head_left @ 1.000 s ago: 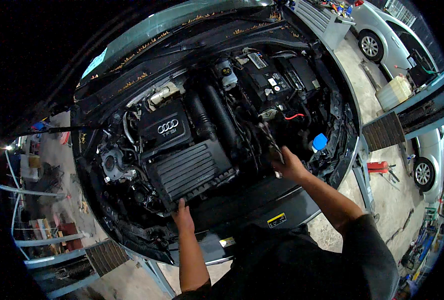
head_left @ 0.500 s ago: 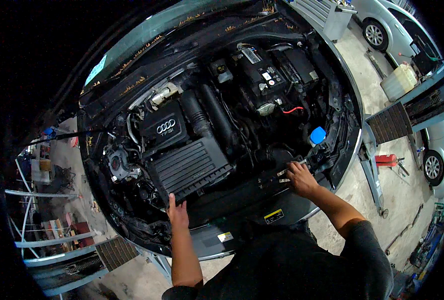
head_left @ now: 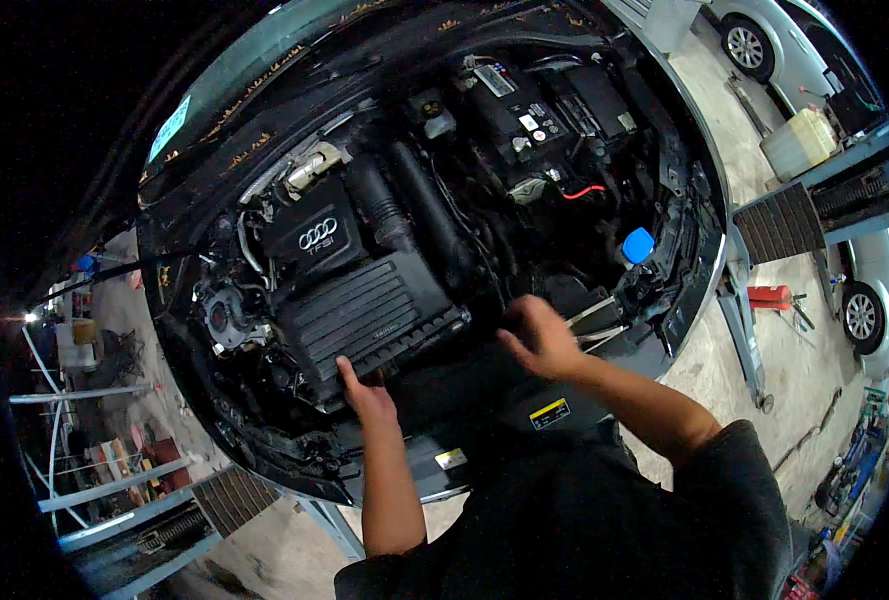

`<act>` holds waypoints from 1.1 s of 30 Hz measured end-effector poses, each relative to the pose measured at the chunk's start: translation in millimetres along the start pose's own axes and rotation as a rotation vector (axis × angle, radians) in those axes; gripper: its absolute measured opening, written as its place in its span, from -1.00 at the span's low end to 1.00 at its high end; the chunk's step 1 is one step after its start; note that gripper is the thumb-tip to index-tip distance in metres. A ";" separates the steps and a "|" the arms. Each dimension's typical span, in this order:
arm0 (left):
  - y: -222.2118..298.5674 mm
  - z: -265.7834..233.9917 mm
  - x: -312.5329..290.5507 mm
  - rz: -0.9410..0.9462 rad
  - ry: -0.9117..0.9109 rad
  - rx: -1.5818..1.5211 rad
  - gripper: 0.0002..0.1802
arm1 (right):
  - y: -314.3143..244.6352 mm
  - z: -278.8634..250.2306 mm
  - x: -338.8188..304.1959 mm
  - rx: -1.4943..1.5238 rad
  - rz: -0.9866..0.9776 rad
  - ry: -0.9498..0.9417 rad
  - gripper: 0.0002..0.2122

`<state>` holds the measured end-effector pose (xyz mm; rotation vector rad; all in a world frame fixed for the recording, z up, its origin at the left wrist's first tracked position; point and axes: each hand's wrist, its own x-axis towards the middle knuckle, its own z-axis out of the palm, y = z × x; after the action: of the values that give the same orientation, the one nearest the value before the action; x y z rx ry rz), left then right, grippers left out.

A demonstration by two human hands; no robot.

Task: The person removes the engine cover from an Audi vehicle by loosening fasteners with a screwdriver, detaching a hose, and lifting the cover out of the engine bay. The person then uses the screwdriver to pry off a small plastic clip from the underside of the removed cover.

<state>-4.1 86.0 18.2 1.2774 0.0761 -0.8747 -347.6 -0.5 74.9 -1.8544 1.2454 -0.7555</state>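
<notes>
A ribbed black air filter box [head_left: 365, 310] sits at the front of the engine bay, beside the engine cover [head_left: 313, 232]. My left hand [head_left: 373, 400] grips its front edge, with the thumb on top and the other fingers partly hidden below. Just right of the box's right corner hovers my right hand [head_left: 543, 340], slightly blurred. Its thumb and curled fingers are apart, and nothing shows between them. Close behind that wrist, a pair of long silver tools or tool handles [head_left: 599, 325] lies on the front panel; their exact kind is unclear.
A battery [head_left: 525, 125] with a red cable [head_left: 585, 192] sits at the far right of the bay, and a blue cap [head_left: 638, 245] nearer. A prop rod [head_left: 135, 270] crosses on the left. Lift arms [head_left: 745, 340] and a red fire extinguisher [head_left: 770, 297] stand beyond the car.
My right hand has come away from the silver tools and moved left toward the filter box. My left thumb has shifted further onto the box's edge. The view has moved slightly.
</notes>
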 end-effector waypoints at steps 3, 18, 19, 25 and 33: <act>12.7 15.2 -2.6 -0.042 0.008 0.019 -0.10 | -5.7 63.2 45.7 0.323 0.408 -0.011 -0.39; 19.2 18.5 -13.2 -0.014 0.060 0.044 -0.02 | 45.6 123.9 105.9 0.297 0.691 -0.509 0.28; 19.2 16.6 -13.8 -0.003 0.083 0.083 -0.05 | 37.4 120.2 104.1 0.262 0.690 -0.497 0.27; 28.6 7.6 -13.3 0.028 0.064 0.179 -0.20 | 2.5 101.8 97.8 0.178 0.680 -0.391 0.16; 23.4 23.8 -37.0 -0.075 0.105 0.121 -0.28 | -8.6 78.2 102.0 -0.025 0.624 -0.327 0.00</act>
<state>-25.0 85.7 63.4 1.4410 0.1570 -0.8869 -245.2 -73.1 46.4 -1.4034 1.4942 -0.0929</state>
